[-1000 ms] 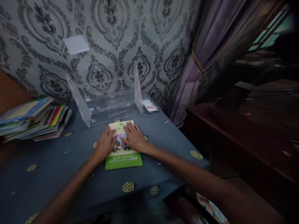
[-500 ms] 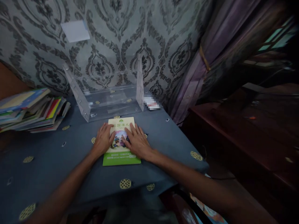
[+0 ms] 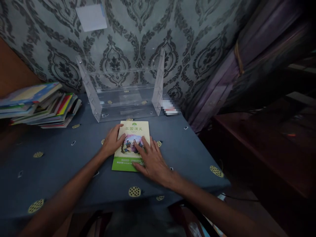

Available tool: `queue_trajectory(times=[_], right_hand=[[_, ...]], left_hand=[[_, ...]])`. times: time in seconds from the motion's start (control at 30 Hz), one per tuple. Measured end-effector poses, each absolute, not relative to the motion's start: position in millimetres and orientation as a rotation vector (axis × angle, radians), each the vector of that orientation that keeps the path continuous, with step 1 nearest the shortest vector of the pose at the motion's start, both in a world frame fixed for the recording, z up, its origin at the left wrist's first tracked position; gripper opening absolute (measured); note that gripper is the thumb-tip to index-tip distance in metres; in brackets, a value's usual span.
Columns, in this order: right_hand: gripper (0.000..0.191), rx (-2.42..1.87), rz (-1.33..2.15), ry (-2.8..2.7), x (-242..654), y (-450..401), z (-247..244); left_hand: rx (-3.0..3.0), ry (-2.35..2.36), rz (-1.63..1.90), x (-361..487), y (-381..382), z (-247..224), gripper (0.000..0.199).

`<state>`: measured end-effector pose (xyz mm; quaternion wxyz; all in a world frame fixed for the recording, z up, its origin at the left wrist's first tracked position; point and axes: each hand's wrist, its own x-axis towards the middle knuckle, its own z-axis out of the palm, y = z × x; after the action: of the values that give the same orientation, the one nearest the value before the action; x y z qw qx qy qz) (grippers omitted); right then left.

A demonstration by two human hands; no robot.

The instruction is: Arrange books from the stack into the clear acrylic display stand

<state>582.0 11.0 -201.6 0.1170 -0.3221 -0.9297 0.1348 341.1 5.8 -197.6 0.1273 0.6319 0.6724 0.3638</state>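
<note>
A book [image 3: 132, 146] with a cream and green cover, Chinese title and a painted scene of figures lies flat and closed on the blue tablecloth. Along its left edge rests my left hand [image 3: 114, 141], thumb on the cover and fingers spread at the upper left side. My right hand [image 3: 154, 161] lies over the lower right part of the cover with its fingers spread, hiding some of the green band. Behind the book stands a clear acrylic rack [image 3: 95, 102] with two side panels and see-through shelves.
To the left is an uneven stack of books [image 3: 46, 108]. A small white item [image 3: 170, 108], partly pixelated, lies right of the rack. Patterned wallpaper with a white card [image 3: 92, 18] rises behind. A purple curtain [image 3: 217, 95] and dark red furniture [image 3: 247, 148] stand at the right.
My right hand has slid down the cover towards its lower right corner, uncovering more of the picture and title. My left hand stays at the left edge. The camera view has shifted slightly.
</note>
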Motion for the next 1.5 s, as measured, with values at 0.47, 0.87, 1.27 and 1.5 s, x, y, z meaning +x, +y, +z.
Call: queue_trajectory(times=[0.47, 0.87, 1.27, 1.5], right_hand=[[0.073, -0.986, 0.675, -2.683, 584.9, 12.6, -190.2], [0.108, -1.090, 0.995, -2.181, 577.6, 43.0, -210.3], [0.056, -0.701, 1.947, -1.054, 543.2, 68.3, -198.1], [0.052, -0.659, 1.890, -1.077, 533.1, 65.7, -195.8]], left_hand=[[0.560, 1.304, 1.446, 345.7, 2.6, -179.6, 0.055], [0.609, 1.164, 1.344, 362.5, -8.0, -169.1, 0.065], [0.529, 1.125, 1.521, 369.3, -10.7, -158.1, 0.070], [0.497, 1.216, 1.460, 364.6, -8.4, -174.4, 0.060]])
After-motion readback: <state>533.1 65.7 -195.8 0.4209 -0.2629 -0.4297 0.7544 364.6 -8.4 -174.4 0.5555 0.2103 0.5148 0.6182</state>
